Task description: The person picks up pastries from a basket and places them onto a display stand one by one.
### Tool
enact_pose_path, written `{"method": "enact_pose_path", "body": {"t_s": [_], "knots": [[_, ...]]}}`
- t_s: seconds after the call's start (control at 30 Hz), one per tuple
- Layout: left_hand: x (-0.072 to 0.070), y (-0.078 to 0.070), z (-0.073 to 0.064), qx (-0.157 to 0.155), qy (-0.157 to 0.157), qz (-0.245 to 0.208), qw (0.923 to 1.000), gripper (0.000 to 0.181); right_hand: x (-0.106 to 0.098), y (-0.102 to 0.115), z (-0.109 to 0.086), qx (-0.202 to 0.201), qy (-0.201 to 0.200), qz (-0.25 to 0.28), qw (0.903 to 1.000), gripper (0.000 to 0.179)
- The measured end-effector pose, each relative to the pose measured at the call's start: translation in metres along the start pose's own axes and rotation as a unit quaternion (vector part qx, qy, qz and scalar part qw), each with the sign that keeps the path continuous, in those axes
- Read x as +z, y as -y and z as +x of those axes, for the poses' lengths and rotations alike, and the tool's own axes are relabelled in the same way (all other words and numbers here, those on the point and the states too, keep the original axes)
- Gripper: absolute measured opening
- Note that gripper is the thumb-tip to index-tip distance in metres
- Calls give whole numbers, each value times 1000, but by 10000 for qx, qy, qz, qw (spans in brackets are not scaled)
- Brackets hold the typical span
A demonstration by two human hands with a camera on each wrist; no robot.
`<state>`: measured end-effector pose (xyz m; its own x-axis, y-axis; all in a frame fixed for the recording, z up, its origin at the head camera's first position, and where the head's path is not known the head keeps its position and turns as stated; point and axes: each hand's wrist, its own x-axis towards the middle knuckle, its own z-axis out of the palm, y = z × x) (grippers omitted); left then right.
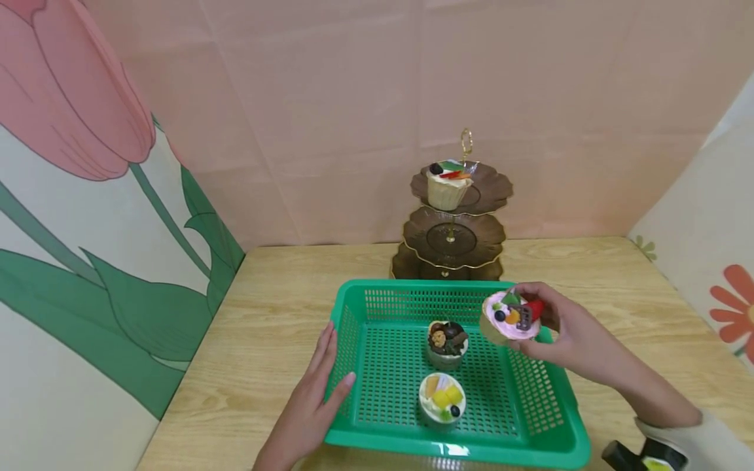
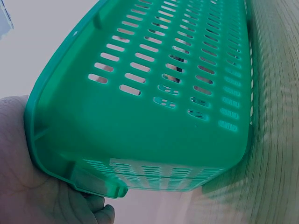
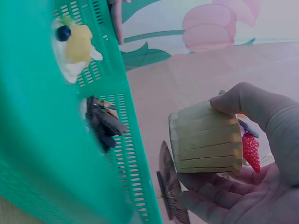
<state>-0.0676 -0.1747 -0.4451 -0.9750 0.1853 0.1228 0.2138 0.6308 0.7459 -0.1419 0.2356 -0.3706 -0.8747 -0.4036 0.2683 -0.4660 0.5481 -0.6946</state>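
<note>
My right hand pinches a cupcake with pink cream, a strawberry and other fruit, between thumb and fingers. It is held over the right side of a green basket. In the right wrist view its pale pleated wrapper faces the camera. Inside the basket stand a chocolate-topped cupcake and, nearer me, one with yellow fruit. My left hand rests on the basket's left rim, fingers straight along the outside and thumb over the edge. The left wrist view shows it at the rim's corner.
Behind the basket stands a brown three-tier stand with scalloped gold edges and a ring on top. A white-cream cupcake sits on its top tier. The wooden table meets a pink backdrop and flower-printed side walls.
</note>
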Motion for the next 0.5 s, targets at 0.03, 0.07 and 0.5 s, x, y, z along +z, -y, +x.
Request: {"method": "enact_pose_path", "body": {"t_s": [0.03,0.07,0.5], "knots": [[0,0,0,-19,-8,-19,10000,76,-2,1,2,6,2,-13,10000,73],[0,0,0,-25,-8,-22,10000,76,-4,2,4,-7,-10,-29,10000,73],[0,-1,1,-207,89,-51,9997,77,-23,8,26,-111,-232,-28,9997,73]]}}
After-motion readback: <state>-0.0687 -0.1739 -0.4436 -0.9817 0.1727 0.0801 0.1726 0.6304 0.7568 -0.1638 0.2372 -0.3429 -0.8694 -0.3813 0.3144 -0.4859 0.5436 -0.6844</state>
